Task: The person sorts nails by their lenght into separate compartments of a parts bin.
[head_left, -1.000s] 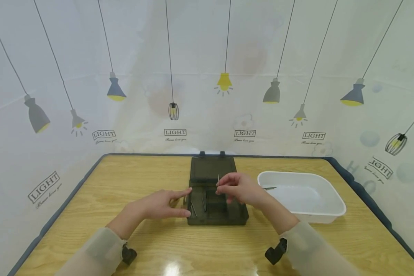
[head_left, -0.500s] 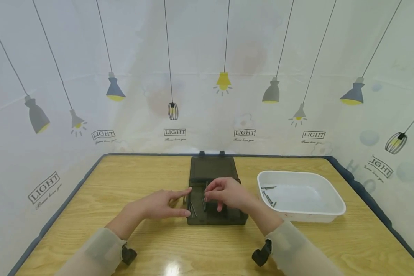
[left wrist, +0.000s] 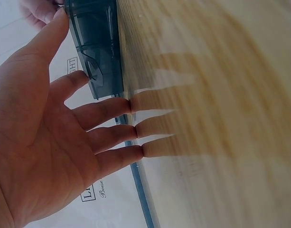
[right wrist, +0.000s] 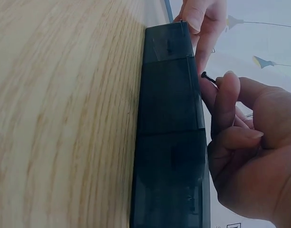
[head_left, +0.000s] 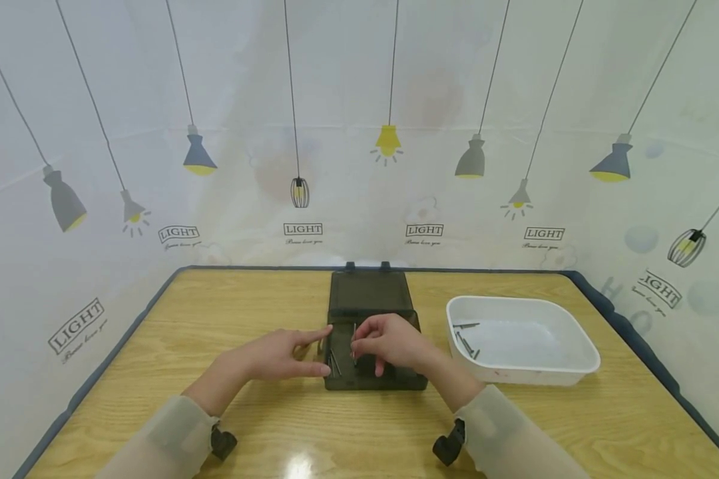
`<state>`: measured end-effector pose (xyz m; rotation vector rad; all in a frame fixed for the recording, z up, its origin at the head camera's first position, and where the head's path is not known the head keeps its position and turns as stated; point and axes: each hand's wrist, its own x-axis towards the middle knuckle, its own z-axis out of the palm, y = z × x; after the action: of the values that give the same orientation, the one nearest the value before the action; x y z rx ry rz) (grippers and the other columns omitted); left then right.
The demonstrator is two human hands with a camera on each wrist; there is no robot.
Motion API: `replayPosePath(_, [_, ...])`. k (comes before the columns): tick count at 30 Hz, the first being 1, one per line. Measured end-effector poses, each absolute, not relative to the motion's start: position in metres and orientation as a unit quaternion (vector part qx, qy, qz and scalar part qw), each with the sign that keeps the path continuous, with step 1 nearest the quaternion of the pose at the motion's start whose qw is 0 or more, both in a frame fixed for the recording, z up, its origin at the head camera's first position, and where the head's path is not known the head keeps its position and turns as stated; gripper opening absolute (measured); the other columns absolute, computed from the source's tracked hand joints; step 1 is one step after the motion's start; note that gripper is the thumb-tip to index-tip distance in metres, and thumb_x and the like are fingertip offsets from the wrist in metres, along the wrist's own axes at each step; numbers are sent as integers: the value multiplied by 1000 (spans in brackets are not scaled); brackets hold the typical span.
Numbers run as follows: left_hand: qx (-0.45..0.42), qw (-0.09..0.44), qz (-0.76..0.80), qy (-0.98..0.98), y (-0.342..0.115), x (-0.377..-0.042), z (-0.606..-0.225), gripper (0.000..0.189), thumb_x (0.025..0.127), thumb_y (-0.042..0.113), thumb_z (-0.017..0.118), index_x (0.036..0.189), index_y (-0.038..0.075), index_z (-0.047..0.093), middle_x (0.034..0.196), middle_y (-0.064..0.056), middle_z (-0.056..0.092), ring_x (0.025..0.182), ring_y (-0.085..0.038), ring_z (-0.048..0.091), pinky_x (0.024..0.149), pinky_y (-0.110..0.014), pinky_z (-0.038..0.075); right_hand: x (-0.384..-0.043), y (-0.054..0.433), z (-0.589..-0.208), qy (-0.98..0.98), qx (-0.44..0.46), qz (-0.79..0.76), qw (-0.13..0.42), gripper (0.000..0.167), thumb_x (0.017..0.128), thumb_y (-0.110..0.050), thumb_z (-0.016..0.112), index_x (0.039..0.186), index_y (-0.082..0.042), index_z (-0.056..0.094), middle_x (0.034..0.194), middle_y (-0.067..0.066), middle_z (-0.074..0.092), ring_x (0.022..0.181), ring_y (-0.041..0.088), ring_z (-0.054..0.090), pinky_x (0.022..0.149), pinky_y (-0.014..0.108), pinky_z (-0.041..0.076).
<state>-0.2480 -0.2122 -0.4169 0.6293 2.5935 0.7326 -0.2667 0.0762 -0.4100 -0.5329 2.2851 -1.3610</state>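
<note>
A dark see-through compartment box (head_left: 368,290) lies with its lid swung back on the table. My right hand (head_left: 395,342) is over the box's left section, pinching a thin screw between thumb and fingertips. In the right wrist view the dark head of this screw (right wrist: 205,75) sticks out past the fingers, close to the box's rim. Several slim screws (head_left: 335,364) lie in the left compartment. My left hand (head_left: 272,352) has its fingers extended, with thumb and index finger at the box's left side; its other fingertips meet the tabletop in the left wrist view.
To the right of the box stands a white plastic tub (head_left: 527,374), with several screws (head_left: 466,346) along its left end. The wooden table (head_left: 228,299) reaches back to a printed curtain (head_left: 359,159) with lamp drawings.
My right hand has moved left and down with the screw, from over the box's middle to its left section. Screws in the tub, previously behind that hand's arm, now show. The left hand stays put.
</note>
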Motion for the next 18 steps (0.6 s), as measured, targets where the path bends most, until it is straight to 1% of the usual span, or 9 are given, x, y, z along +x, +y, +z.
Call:
replayPosePath(3, [223, 183, 257, 922, -212, -248, -418, 88, 99, 71, 70, 173, 36, 37, 162, -17, 59, 133, -28, 67, 113, -57, 52, -266, 76, -410, 820, -191, -495, 214, 15, 104, -24, 76, 109, -9, 77, 100, 6, 84, 52, 14, 64, 65, 34, 60])
replayPosePath(5, [223, 180, 254, 924, -213, -249, -418, 88, 99, 72, 69, 173, 37, 37, 163, -16, 58, 142, -32, 63, 115, -58, 51, -265, 76, -409, 819, -190, -498, 213, 16, 104, -24, 77, 110, -9, 76, 101, 7, 85, 53, 14, 65, 65, 34, 60])
replayPosePath(6, [222, 179, 253, 924, -213, -249, -418, 88, 99, 72, 69, 173, 37, 37, 163, -16, 58, 145, -34, 61, 116, -59, 50, -264, 76, -409, 817, -189, -500, 213, 16, 104, -24, 77, 110, -9, 76, 101, 7, 85, 53, 14, 65, 64, 33, 59])
replayPosePath(9, [221, 179, 254, 924, -213, -249, -418, 88, 99, 72, 69, 173, 37, 37, 164, -16, 58, 146, -35, 60, 116, -59, 50, -263, 76, -408, 816, -188, -503, 213, 16, 105, -23, 76, 112, -9, 77, 102, 6, 85, 53, 14, 66, 58, 30, 54])
replayPosePath(12, [221, 179, 255, 924, -213, -248, -418, 88, 99, 72, 70, 173, 36, 37, 163, -16, 58, 145, -35, 61, 116, -59, 50, -262, 77, -408, 818, -190, -500, 211, 16, 105, -23, 75, 113, -10, 78, 102, 5, 85, 55, 15, 67, 55, 28, 49])
replayPosePath(15, [221, 180, 255, 924, -213, -248, -418, 88, 99, 72, 70, 173, 37, 37, 164, -15, 57, 145, -34, 61, 116, -59, 51, -262, 79, -408, 823, -196, -492, 208, 17, 105, -26, 74, 114, -12, 78, 104, 5, 85, 58, 16, 69, 55, 27, 47])
replayPosePath(18, [222, 181, 254, 924, -212, -248, -418, 88, 99, 72, 69, 173, 37, 36, 164, -15, 57, 146, -35, 60, 117, -59, 50, -262, 86, -407, 828, -205, -484, 193, 21, 105, -30, 76, 115, -12, 79, 104, 5, 84, 61, 16, 70, 53, 27, 45])
